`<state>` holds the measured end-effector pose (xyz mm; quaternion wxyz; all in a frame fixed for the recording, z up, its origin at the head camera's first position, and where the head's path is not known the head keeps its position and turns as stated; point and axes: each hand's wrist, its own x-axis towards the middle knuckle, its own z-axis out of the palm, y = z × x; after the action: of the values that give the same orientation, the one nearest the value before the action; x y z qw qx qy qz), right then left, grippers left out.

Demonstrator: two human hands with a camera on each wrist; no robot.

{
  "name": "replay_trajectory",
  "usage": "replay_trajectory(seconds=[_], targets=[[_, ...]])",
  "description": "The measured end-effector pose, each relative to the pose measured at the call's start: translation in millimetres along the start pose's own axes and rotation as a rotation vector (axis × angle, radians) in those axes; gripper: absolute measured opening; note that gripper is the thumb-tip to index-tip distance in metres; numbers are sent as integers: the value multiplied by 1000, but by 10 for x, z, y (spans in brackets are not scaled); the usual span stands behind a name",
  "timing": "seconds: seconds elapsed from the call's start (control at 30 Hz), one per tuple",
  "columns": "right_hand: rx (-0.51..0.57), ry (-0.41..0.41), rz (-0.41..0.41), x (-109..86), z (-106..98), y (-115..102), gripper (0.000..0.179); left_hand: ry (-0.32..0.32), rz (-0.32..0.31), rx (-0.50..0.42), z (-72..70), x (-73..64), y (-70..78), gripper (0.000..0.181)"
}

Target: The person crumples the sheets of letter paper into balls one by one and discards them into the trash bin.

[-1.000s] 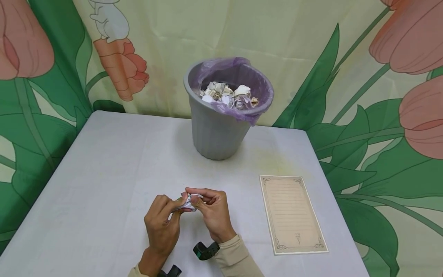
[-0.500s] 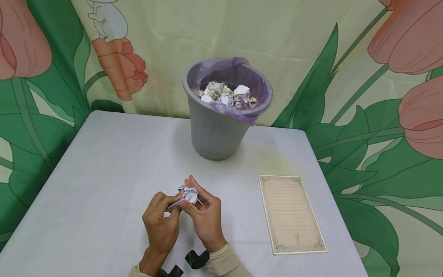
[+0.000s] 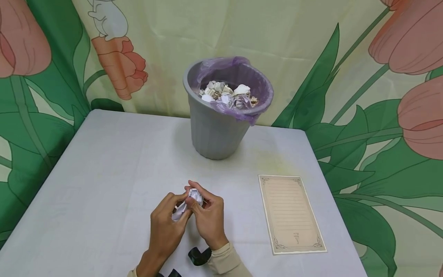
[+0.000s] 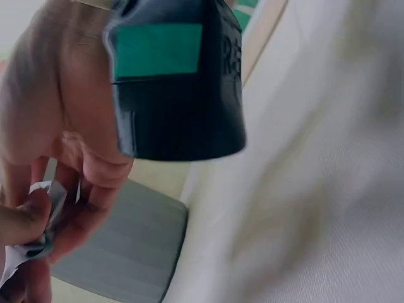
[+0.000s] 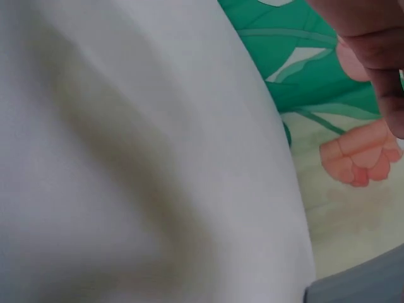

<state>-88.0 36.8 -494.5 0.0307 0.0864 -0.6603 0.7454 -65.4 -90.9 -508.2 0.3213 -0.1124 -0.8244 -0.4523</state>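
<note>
In the head view, a crumpled piece of white paper (image 3: 196, 196) is between both hands, above the near part of the table. My left hand (image 3: 167, 223) pinches its lower left part between thumb and fingers. From the other side, my right hand (image 3: 209, 221) grips it, thumb pressed over the front and fingers behind. Up close in the left wrist view, folds of the paper (image 4: 55, 196) show among the fingers, which hide most of it. At the top right of the right wrist view only part of a hand (image 5: 372, 38) appears.
A grey bin (image 3: 219, 134) with a purple liner (image 3: 257, 84) stands at the back of the white table (image 3: 104, 173). Crumpled papers (image 3: 221, 92) fill part of it. To the right lies a lined beige sheet (image 3: 292, 215). A printed curtain (image 3: 166, 57) hangs behind.
Both hands have turned and kneaded the paper, which now looks more balled on the right-hand side. The left hand has shifted slightly right. Bin and beige sheet stay put.
</note>
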Motion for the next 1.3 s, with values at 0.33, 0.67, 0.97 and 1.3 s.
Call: replay_trajectory(seconds=[0.33, 0.67, 0.97, 1.3], targets=[[66, 32, -9, 19, -62, -14, 31, -78, -4, -44, -90, 48, -51, 60], [51, 61, -63, -26, -71, 13, 30, -84, -85, -191, -56, 35, -63, 52], [105, -90, -12, -9, -112, 16, 37, 18, -80, -180, -42, 42, -50, 39], [-135, -29, -233, -41, -225, 106, 39, 47, -169, -257, -20, 63, 8, 32]])
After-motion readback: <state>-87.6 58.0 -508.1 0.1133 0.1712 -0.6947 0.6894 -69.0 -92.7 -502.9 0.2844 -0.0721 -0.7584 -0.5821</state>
